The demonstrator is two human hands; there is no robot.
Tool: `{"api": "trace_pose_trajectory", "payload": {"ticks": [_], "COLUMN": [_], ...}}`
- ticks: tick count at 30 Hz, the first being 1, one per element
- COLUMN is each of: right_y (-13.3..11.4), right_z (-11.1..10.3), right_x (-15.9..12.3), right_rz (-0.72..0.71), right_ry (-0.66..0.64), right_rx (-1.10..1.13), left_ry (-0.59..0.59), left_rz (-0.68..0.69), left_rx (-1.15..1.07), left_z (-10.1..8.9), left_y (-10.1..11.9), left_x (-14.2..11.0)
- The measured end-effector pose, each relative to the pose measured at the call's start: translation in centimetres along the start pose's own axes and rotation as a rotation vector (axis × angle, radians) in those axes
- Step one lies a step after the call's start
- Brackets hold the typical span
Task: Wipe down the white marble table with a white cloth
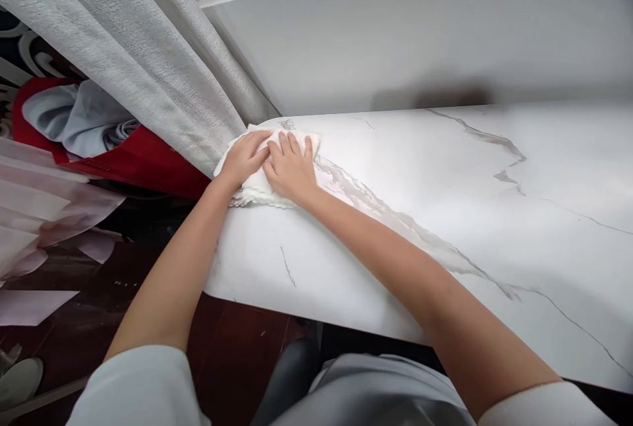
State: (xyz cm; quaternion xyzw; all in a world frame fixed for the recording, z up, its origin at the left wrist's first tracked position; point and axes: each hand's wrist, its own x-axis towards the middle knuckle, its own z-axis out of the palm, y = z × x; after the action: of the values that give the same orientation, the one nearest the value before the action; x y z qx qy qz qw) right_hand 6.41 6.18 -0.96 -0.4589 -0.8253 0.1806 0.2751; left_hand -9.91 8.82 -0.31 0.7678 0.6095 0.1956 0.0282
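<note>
Rumpled, wavy-edged wht cloth (257, 188) under L hand (244, 158) & R hand (291, 170), grips released

Left hand (244, 159), right hand (293, 170) spread on white cloth (260, 190), left of frame centre; marbled tabletop (405, 162) beneath; curtain (133, 43) upper left.

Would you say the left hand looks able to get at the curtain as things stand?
Probably yes: the left hand rests on the white cloth close beside the curtain, and only the cloth's edge seems to lie between them.
</note>
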Motion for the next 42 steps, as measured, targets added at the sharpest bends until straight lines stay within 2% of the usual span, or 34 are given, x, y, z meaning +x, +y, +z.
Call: {"api": "trace_pose_trajectory", "payload": {"ticks": [7, 15, 22, 28, 32, 38, 42], "right_y": [3.8, 5.3, 5.6, 5.5, 4.8, 3.9, 2.7], "right_z": [-1.5, -1.5, -1.8, -2.3, -2.0, -1.3, -1.0], "right_x": [3.7, 6.1, 7.2, 8.0, 8.5, 8.1, 6.9], "right_rz": [0.039, 0.050, 0.054, 0.084, 0.070, 0.021, -0.013], "right_ry": [-0.055, -0.044, -0.106, -0.252, -0.264, -0.250, -0.286], "right_rx": [-0.058, -0.077, -0.115, -0.119, -0.076, -0.045, -0.039], "left_ry": [0.054, 0.030, -0.027, -0.045, -0.060, -0.072, -0.075], "left_rz": [-0.018, -0.013, -0.051, -0.006, -0.023, -0.053, -0.080], "left_rx": [0.056, 0.023, -0.017, -0.004, 0.012, 0.015, 0.020], "left_z": [2.3, 2.8, 2.2, 2.1, 1.6, 0.8, -0.1], "left_y": [0.4, -0.1, -0.2, -1.5, -2.2, -2.6, -2.1], "left_x": [6.0, 8.9, 9.3, 9.3, 9.1, 7.8, 5.6]}}
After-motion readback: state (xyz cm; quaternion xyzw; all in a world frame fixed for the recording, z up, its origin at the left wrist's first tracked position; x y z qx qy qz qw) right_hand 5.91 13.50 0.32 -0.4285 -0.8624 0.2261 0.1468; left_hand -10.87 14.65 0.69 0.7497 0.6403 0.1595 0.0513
